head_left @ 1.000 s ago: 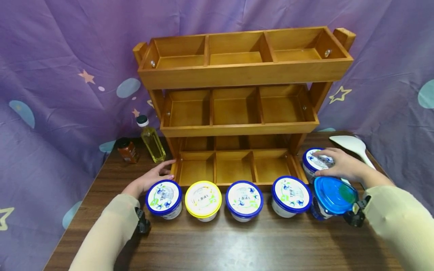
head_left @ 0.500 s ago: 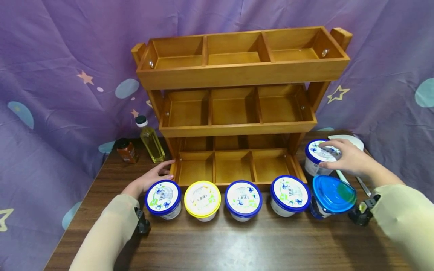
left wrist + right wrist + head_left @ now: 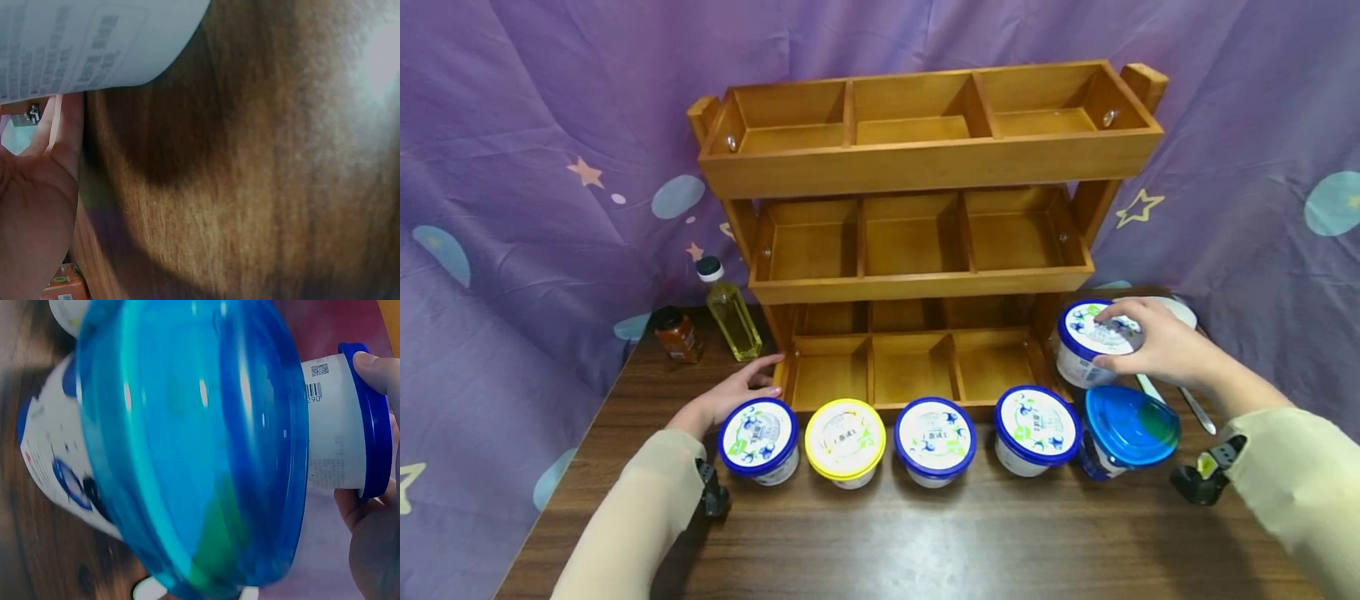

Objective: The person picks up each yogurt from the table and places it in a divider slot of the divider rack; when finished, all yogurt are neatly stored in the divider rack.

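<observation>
My right hand (image 3: 1165,343) grips a round white tub with a blue lid (image 3: 1084,364) from above, thumb and fingers at the lid's rim. In the right wrist view the tub (image 3: 334,437) shows its barcoded side. It is beside the lower right end of the wooden rack (image 3: 925,173). At the rack's lower left end, my left hand (image 3: 730,400) touches the side with its fingers extended. Before the rack stand a blue-lidded tub (image 3: 760,435), a yellow-lidded tub (image 3: 846,440) and two more blue-lidded tubs, one central (image 3: 935,439), one farther right (image 3: 1037,423).
A container with a translucent blue lid (image 3: 1131,425) stands just below the right hand. White utensils, one with a handle (image 3: 1156,389), lie behind it. An oil bottle (image 3: 732,321) and an orange-red jar (image 3: 678,337) stand left of the rack. A purple curtain hangs behind.
My right hand has raised the tub, first shifting it right and away, then slightly back left toward the rack. My left hand stays at the rack's side.
</observation>
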Motion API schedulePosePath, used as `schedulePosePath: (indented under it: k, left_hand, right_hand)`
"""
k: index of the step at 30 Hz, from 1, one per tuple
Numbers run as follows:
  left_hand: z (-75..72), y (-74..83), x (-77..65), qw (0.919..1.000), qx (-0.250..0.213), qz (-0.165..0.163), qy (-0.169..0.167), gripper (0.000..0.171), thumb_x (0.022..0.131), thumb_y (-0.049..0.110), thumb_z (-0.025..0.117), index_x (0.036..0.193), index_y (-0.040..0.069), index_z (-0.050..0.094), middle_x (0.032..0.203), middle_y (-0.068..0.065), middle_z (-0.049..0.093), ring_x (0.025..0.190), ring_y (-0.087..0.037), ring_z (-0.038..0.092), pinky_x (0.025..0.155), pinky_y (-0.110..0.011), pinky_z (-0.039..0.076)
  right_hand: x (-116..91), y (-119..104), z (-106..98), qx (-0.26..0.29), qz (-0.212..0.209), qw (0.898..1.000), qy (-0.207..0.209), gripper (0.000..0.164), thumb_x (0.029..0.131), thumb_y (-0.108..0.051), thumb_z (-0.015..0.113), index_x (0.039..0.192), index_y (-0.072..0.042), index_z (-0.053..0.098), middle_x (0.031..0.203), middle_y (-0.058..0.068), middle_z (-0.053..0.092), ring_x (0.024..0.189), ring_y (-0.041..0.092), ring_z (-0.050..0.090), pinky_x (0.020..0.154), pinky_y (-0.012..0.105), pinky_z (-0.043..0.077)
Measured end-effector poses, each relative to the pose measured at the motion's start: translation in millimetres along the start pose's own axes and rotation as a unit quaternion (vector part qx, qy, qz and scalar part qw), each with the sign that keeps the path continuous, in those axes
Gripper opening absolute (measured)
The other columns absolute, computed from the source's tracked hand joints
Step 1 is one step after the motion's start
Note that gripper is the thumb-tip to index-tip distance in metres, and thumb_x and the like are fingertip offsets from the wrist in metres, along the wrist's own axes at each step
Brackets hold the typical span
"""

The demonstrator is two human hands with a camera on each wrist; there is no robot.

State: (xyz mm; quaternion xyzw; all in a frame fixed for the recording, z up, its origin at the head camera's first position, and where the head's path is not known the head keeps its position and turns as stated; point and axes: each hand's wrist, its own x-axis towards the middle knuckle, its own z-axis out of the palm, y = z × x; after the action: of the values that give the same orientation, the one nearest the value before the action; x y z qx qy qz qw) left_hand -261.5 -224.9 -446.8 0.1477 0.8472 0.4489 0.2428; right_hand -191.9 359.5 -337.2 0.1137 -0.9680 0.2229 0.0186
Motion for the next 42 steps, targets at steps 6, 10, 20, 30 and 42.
schedulePosePath:
  k: [6, 10, 20, 30, 42]
  left_hand:
    - [-0.2, 4.0, -0.7, 1.0, 0.007, 0.003, -0.001, 0.065, 0.096, 0.033, 0.052, 0.15, 0.017, 0.02, 0.137, -0.028, 0.037, 0.124, -0.043, 0.038, 0.096, -0.055, 0.035]
    - [1.2, 19.0, -7.7, 0.9999, 0.007, 0.008, -0.007, 0.064, 0.096, 0.031, 0.052, 0.149, 0.012, 0.02, 0.136, -0.031, 0.037, 0.123, -0.045, 0.038, 0.095, -0.056, 0.035]
    - [1.4, 6.8, 3.5, 0.9999, 0.017, 0.003, 0.0, 0.066, 0.095, 0.037, 0.053, 0.149, 0.019, 0.021, 0.138, -0.027, 0.037, 0.125, -0.042, 0.037, 0.097, -0.057, 0.032]
    - [1.9, 4.4, -0.5, 0.999, 0.028, -0.032, 0.011, 0.07, 0.092, 0.045, 0.054, 0.149, 0.022, 0.022, 0.137, -0.025, 0.04, 0.123, -0.041, 0.04, 0.098, -0.058, 0.031]
    - [2.6, 3.8, -1.2, 0.9992, 0.032, -0.021, 0.011, 0.069, 0.093, 0.045, 0.053, 0.149, 0.022, 0.021, 0.137, -0.026, 0.04, 0.123, -0.041, 0.04, 0.098, -0.058, 0.031]
  right_hand:
    - [3, -17, 9, 0.02, -0.002, 1.0, -0.011, 0.065, 0.07, -0.037, 0.081, 0.119, -0.003, 0.053, 0.128, 0.029, 0.038, 0.113, 0.045, 0.037, 0.087, 0.068, 0.033]
    - [7, -24, 18, 0.025, 0.004, 1.0, -0.013, 0.067, 0.07, -0.04, 0.08, 0.12, -0.004, 0.053, 0.132, 0.028, 0.036, 0.116, 0.045, 0.037, 0.09, 0.067, 0.031]
    - [19, -41, 37, 0.018, -0.003, 1.0, -0.012, 0.069, 0.069, -0.044, 0.08, 0.121, -0.008, 0.053, 0.132, 0.028, 0.035, 0.114, 0.047, 0.04, 0.089, 0.067, 0.033]
    - [30, -55, 55, 0.025, -0.003, 0.999, -0.035, 0.065, 0.068, -0.044, 0.08, 0.119, -0.011, 0.055, 0.132, 0.027, 0.036, 0.111, 0.043, 0.044, 0.09, 0.063, 0.035]
    - [43, -58, 61, -0.012, 0.009, 0.997, -0.077, 0.067, 0.065, -0.045, 0.08, 0.117, -0.01, 0.055, 0.13, 0.031, 0.034, 0.111, 0.044, 0.043, 0.091, 0.062, 0.035]
